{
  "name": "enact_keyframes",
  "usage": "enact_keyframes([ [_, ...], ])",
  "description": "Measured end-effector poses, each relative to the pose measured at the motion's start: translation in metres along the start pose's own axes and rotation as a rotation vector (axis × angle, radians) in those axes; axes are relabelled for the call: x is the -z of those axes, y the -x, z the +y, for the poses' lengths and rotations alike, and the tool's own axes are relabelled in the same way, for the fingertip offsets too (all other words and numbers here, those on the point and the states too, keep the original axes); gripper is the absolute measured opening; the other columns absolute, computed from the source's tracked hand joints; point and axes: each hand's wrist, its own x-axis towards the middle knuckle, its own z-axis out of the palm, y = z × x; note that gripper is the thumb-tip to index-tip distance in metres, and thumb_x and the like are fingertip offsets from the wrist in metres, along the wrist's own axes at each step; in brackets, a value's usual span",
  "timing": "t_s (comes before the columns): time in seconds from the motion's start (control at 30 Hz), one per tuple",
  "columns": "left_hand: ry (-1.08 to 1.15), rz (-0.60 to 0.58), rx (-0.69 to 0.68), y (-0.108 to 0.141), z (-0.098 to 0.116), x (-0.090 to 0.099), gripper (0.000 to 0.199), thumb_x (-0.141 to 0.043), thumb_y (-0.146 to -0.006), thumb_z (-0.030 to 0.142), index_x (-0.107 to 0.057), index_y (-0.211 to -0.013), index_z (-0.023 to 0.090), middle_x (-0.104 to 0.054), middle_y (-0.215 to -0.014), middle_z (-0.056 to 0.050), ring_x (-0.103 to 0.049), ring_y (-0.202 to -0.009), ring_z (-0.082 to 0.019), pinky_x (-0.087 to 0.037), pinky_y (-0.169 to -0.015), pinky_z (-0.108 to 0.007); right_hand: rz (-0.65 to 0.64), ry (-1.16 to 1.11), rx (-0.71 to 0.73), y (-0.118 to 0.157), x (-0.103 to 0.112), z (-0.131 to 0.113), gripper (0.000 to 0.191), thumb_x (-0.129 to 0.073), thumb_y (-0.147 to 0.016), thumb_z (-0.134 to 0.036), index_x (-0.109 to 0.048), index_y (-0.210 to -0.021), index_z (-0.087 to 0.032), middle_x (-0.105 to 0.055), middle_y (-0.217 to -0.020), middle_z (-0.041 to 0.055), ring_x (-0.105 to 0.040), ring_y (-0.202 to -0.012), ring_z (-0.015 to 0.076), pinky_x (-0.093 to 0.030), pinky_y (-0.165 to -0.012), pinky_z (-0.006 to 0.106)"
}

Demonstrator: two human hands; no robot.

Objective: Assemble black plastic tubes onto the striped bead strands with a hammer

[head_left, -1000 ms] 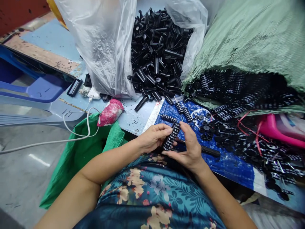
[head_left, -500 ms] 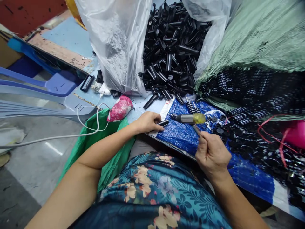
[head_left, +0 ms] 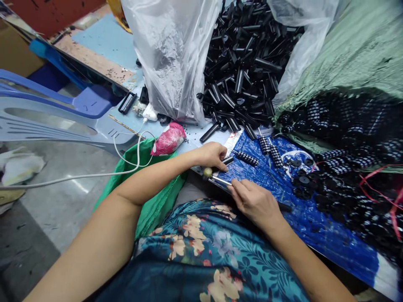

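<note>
Left hand (head_left: pixel 213 155) at the front edge of the table (head_left: pixel 193 141), with fingers bent and closed around a short black tube (head_left: pixel 228 160), one end poking out past the thumb. Right hand (head_left: pixel 252 200) lower down and off to the right, with fingers wrapped tight around the thin shiny handle of a hammer (head_left: pixel 221 180), pointing back toward the left hand. Yellow end of the hammer just beside the left fingers. Hard to tell, through the blur, about any touch between hammer and tube.

Most likely a tapping step, so best done slowly and neatly. Press the tube down hard to stop any rolling. Tuck the left thumb and fingertips well back from the spot to hit. Hold the handle snugly, but let the wrist swing loose. Aim the end of the hammer flat at the tube, not on a slant. Start with small, light taps and go harder only if needed.

Watch out for slipping on the shiny blue sheet (head_left: pixel 330 235). Mind the knobbly black roller (head_left: pixel 247 158) close by, flat on the sheet with a thin pin at one end, and swing without knocking it. Farther back, a big heap of more black tubes (head_left: pixel 242 75), spilling from a clear bag (head_left: pixel 174 58).
</note>
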Motion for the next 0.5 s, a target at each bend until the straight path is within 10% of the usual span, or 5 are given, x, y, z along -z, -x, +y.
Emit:
enact_keyframes([
  [0.17,-0.133,0.116,-0.009,0.037,0.007,0.014,0.019,-0.071,-0.072,0.031,-0.063,-0.081,0.017,-0.057,-0.068,0.002,-0.045,-0.062,-0.013,-0.027,-0.059,-0.027,0.064,-0.156,0.051,0.023,0.005,0.017,0.017,-0.061,-0.096,-0.02,-0.066,-0.111,-0.013,-0.07,-0.084,0.0056,-0.063,-0.072,0.0144,-0.048,-0.073,0.025],
  [0.3,-0.165,-0.086,-0.043,0.119,-0.023,0.042,0.019,-0.071,-0.074,0.033,-0.06,-0.074,0.019,-0.055,-0.065,0.003,-0.044,-0.058,-0.012,-0.028,-0.058,-0.026,0.152,0.037,-0.103,0.056,0.009,0.046,0.021,-0.071,-0.09,-0.024,-0.068,-0.109,-0.016,-0.073,-0.094,0.0071,-0.067,-0.08,0.018,-0.051,-0.077,0.028],
  [0.5,-0.338,-0.126,0.611,0.231,-0.092,0.017,0.05,-0.077,-0.062,0.068,-0.062,-0.067,0.021,-0.056,-0.056,-0.001,-0.054,-0.057,-0.019,-0.032,-0.056,-0.028,0.023,0.083,-0.246,0.077,0.004,0.06,0.03,-0.067,-0.092,-0.035,-0.066,-0.12,-0.022,-0.071,-0.1,0.0107,-0.067,-0.087,0.0273,-0.051,-0.079,0.038],
])
